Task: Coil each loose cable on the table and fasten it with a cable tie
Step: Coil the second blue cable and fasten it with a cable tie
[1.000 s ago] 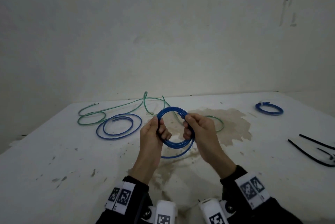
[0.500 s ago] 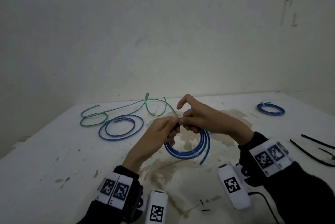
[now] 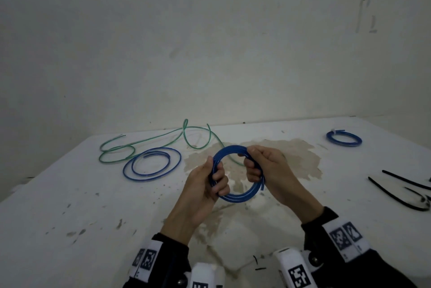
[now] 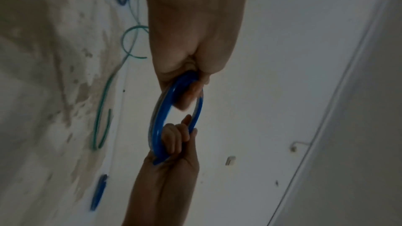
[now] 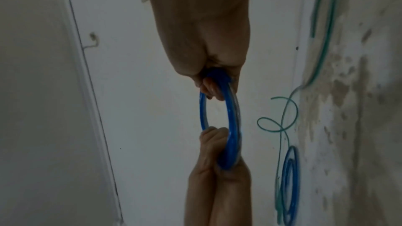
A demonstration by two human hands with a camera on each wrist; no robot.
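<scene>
A blue cable wound into a ring (image 3: 229,149) is held up above the white table (image 3: 70,217), in front of me. My left hand (image 3: 211,185) grips the ring's left side with fingers curled through it. My right hand (image 3: 261,166) grips its right side, and a short cable end sticks out below that hand. The same blue ring (image 4: 158,118) shows between both hands in the left wrist view, and the blue ring (image 5: 231,118) shows likewise in the right wrist view. Black cable ties (image 3: 401,191) lie at the table's right edge.
A loose blue cable (image 3: 151,164) lies in flat loops at the left, with a loose green cable (image 3: 149,140) behind it. A small tied blue coil (image 3: 344,138) sits at the far right. A brown stain (image 3: 291,159) marks the table's middle. A wall rises behind.
The coil hung low from pinching fingertips half a second ago. Now both hands have swung back apart and hold it up as a tight ring, one hand on each side.
</scene>
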